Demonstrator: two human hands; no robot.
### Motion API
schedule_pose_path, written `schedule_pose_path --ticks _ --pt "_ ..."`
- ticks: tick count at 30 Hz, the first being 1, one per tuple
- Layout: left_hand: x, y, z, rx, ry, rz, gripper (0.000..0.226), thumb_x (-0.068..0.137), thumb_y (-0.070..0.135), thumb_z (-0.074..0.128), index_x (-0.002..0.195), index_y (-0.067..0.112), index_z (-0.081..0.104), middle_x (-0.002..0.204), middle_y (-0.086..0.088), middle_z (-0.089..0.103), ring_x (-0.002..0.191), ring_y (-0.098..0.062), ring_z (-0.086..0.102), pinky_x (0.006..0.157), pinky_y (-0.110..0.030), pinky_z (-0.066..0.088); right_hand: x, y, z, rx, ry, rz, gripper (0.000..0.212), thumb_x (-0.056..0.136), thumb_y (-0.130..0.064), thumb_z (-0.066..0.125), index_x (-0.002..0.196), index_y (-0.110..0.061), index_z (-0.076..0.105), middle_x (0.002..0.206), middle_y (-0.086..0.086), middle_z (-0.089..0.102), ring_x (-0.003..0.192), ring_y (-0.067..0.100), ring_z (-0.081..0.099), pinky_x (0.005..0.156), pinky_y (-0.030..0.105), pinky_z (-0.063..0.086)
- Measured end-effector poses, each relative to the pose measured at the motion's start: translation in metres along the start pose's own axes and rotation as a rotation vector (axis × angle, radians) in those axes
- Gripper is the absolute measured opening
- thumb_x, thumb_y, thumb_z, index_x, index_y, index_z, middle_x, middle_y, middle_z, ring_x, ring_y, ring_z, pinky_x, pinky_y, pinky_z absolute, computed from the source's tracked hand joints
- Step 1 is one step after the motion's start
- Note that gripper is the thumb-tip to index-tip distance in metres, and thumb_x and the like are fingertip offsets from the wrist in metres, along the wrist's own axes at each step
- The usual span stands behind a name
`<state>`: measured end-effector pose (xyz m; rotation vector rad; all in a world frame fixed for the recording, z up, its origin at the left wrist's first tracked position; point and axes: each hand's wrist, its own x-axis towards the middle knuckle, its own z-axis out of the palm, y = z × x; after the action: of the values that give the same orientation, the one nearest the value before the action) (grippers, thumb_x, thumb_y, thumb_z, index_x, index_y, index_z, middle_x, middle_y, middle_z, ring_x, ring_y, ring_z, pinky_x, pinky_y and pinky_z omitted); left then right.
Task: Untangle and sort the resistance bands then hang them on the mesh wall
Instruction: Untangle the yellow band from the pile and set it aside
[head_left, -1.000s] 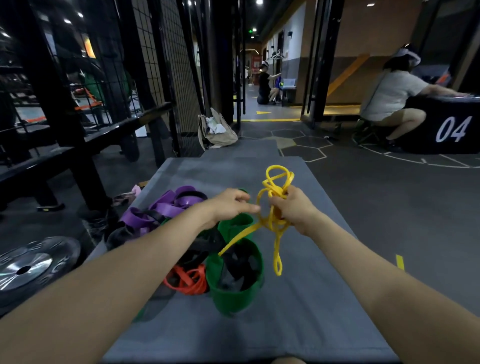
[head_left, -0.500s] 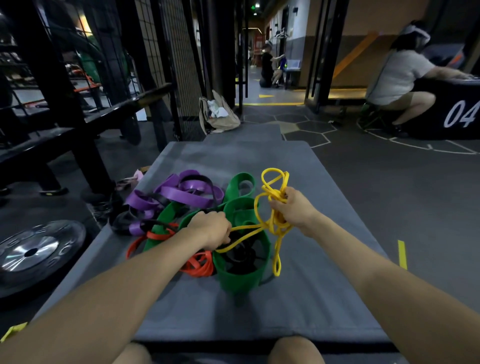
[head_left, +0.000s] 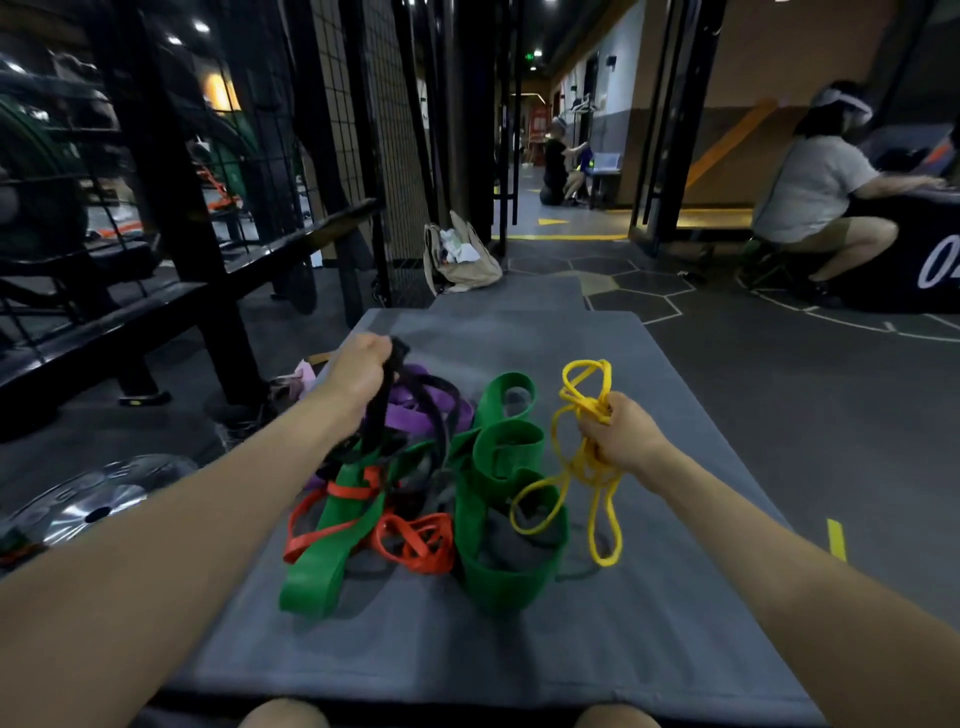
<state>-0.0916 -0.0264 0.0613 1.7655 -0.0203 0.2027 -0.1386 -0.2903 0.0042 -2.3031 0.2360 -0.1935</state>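
Note:
A tangled heap of resistance bands lies on a grey mat (head_left: 649, 613): wide green bands (head_left: 506, 530), orange bands (head_left: 410, 540) and purple bands (head_left: 410, 415). My left hand (head_left: 361, 366) grips a black band (head_left: 382, 410) and holds it lifted above the heap, a green band hanging from it. My right hand (head_left: 621, 441) grips a knotted thin yellow band (head_left: 584, 462), whose loops dangle to the mat. The black mesh wall (head_left: 358, 119) stands at the far left behind the mat.
A black steel rack (head_left: 197, 260) runs along the left, with a silver weight plate (head_left: 88, 501) on the floor beside the mat. A beige bag (head_left: 462, 260) sits past the mat's far end. One person (head_left: 826, 192) crouches at the right, another far down the corridor.
My left hand left the yellow band, dipped into the heap, and has pulled a black band up and to the left. My right hand keeps its hold on the yellow band.

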Motion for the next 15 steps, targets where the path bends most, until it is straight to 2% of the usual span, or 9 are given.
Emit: schedule_pose_path --ticks 3,4,6,8,10,12,15 --pt "0.004 -0.005 -0.002 0.564 -0.133 0.071 0.022 0.098 0.02 0.04 0.085 0.008 0.052 0.08 -0.007 0.053 0.074 -0.02 0.048 0.066 -0.026 0.032 0.003 -0.01 -0.01 -0.019 0.01 -0.04 0.019 0.092 -0.023 0.053 0.082 -0.009 0.043 0.068 0.001 0.047 0.072 0.023 0.05 0.061 0.031 0.037" --pt "0.006 -0.004 0.001 0.674 -0.157 0.067 0.027 0.097 0.025 0.042 0.081 0.008 0.054 0.083 -0.013 0.055 0.077 -0.025 0.052 0.069 -0.027 0.035 0.006 -0.015 -0.016 -0.034 0.018 -0.058 0.022 0.092 -0.023 0.053 0.077 -0.012 0.04 0.066 0.0 0.045 0.071 0.023 0.049 0.059 0.031 0.036" --pt "0.012 -0.004 0.01 0.816 -0.175 0.091 0.043 0.095 0.035 0.044 0.059 0.013 0.048 0.092 -0.027 0.058 0.083 -0.036 0.057 0.072 -0.035 0.042 0.016 -0.026 -0.029 -0.079 0.048 -0.089 0.032 0.091 -0.024 0.055 0.068 -0.018 0.034 0.065 0.0 0.044 0.065 0.02 0.047 0.056 0.031 0.035" --pt "0.022 0.002 0.026 0.918 -0.163 0.146 0.046 0.094 0.041 0.044 0.056 0.015 0.047 0.107 -0.031 0.055 0.099 -0.041 0.055 0.083 -0.044 0.047 0.029 -0.035 -0.045 -0.083 0.079 -0.124 0.035 0.091 -0.025 0.055 0.067 -0.018 0.032 0.065 0.0 0.044 0.06 0.016 0.045 0.05 0.029 0.034" --pt "0.03 0.011 0.045 1.022 -0.132 0.206 0.038 0.094 0.043 0.043 0.081 0.011 0.06 0.119 -0.02 0.048 0.117 -0.036 0.046 0.096 -0.048 0.043 0.045 -0.042 -0.061 -0.07 0.102 -0.158 0.034 0.091 -0.025 0.056 0.067 -0.018 0.033 0.065 0.001 0.046 0.06 0.017 0.046 0.05 0.028 0.036" --pt "0.043 0.019 0.07 1.014 -0.091 0.292 0.031 0.093 0.04 0.046 0.099 0.013 0.06 0.122 -0.013 0.044 0.118 -0.031 0.044 0.098 -0.045 0.04 0.065 -0.046 -0.073 -0.108 0.119 -0.201 0.031 0.091 -0.026 0.056 0.07 -0.017 0.035 0.067 0.002 0.048 0.065 0.021 0.048 0.054 0.032 0.037" --pt "0.072 0.024 0.114 0.882 -0.146 0.379 0.022 0.09 0.034 0.054 0.1 0.015 0.057 0.114 -0.008 0.048 0.11 -0.028 0.05 0.096 -0.041 0.041 0.102 -0.045 -0.087 -0.222 0.144 -0.253 0.022 0.091 -0.025 0.056 0.086 -0.01 0.041 0.082 0.01 0.054 0.08 0.029 0.052 0.065 0.033 0.035"
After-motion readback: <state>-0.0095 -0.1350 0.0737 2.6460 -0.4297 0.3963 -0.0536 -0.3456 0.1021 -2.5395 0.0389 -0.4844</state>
